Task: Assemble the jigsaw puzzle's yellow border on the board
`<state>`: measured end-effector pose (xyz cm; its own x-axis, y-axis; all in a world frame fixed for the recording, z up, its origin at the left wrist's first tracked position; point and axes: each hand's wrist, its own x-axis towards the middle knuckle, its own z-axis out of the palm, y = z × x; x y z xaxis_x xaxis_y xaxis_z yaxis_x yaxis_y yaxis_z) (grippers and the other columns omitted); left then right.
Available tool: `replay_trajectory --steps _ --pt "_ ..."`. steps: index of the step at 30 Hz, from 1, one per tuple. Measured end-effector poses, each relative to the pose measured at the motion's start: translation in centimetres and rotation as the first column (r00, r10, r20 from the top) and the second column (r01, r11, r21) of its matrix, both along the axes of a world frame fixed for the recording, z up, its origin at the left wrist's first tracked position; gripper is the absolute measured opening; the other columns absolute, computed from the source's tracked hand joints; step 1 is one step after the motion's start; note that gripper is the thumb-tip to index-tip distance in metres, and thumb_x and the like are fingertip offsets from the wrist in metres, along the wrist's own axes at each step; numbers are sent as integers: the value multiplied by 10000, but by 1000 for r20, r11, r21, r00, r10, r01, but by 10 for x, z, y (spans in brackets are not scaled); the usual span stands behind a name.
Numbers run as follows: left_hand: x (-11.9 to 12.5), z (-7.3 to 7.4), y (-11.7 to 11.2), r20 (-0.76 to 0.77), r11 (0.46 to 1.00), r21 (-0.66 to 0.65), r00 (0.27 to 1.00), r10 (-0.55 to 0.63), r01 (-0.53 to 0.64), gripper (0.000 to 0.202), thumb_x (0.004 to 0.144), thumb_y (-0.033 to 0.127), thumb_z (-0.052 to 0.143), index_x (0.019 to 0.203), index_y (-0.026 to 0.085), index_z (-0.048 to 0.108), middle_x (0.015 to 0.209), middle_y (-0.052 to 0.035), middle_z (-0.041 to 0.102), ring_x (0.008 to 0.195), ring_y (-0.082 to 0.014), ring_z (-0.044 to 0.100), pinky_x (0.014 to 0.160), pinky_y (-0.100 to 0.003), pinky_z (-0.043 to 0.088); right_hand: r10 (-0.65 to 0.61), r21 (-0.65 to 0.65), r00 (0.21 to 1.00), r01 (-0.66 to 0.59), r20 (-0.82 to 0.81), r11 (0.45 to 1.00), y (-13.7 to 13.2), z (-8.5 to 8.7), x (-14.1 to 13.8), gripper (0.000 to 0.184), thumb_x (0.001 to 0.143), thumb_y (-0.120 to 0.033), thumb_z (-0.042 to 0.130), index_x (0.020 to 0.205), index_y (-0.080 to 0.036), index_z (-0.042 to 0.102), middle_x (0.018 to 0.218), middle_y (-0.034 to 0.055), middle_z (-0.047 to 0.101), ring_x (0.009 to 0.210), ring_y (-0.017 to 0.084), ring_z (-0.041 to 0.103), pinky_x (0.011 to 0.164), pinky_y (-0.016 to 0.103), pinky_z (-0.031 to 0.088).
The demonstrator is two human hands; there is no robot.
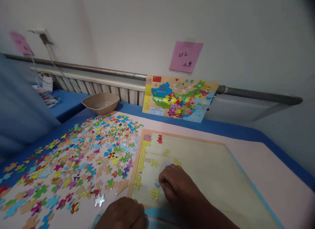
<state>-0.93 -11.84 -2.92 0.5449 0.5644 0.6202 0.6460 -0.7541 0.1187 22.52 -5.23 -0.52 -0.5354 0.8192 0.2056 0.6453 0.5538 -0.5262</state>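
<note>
1. Via head cam, I see R hand point(176, 183) curled over puzzle board point(221, 176) — can't tell if gripping.
2. L hand point(124, 214) curled at board's near-left corner; can't tell contents.
3. Blue-white piece point(157, 185) on board, just beside R fingertips. Est.: light, thin, stiff; I'd pinch opp. edges — tabs may bend.

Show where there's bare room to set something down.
Bare: the cream rectangular puzzle board between the right hand and the board's blue edge; the pale pink sheet beyond that edge. Crowded: the sheet left of the board, strewn with multicoloured jigsaw pieces.
</note>
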Motion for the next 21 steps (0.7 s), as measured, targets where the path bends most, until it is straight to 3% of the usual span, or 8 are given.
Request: replay_trajectory --steps 5,9,12,16,19,21 --pt "-1 -6 -1 -4 999 33 1000 -14 14 393 1098 124 352 775 226 552 652 24 596 517 -148 573 467 -316 403 10 -230 973 -65 -232 971 -4 6 -5 127 865 -131 535 834 -229 611 849 -2 663 794 174 596 731 283 445" --pt "-3 -3 -2 -4 999 31 1000 20 -20 361 1088 131 403 775 223 559 667 21 606 533 -153 583 484 -307 416 -76 -459 952 -72 -297 886 -5 5 -19 107 819 -127 560 819 -220 615 731 -46 608 676 139 549 627 241 388" --pt "-4 4 -3 -12 998 42 999 49 -48 284 1063 106 438 851 212 594 647 24 586 529 -159 586 476 -302 418 -124 -552 949 -59 -289 832 -4 7 -25 90 824 -134 566 811 -217 600 689 -57 580 645 131 528 602 234 363" --pt "-4 3 -2 -16 997 43 998 66 -65 282 1101 137 394 937 204 613 637 32 583 497 -157 574 453 -310 394 -125 -492 956 -23 -266 870 4 20 -10 76 868 -196 563 832 -223 623 740 -38 604 697 149 546 634 248 392" --pt "-4 -10 -2 17 996 42 997 73 -74 310 1123 179 376 909 215 597 643 30 579 503 -154 569 471 -303 396 -191 -362 955 100 -226 927 15 34 15 157 974 -302 527 912 -230 651 820 -7 661 763 179 587 692 284 432" --pt "-6 -20 -3 52 995 54 995 84 -86 347 1121 168 358 845 223 561 649 22 572 522 -155 574 506 -294 423 -231 -326 958 167 -172 931 22 40 29 189 996 -326 505 910 -231 645 818 3 671 762 191 598 696 300 435"
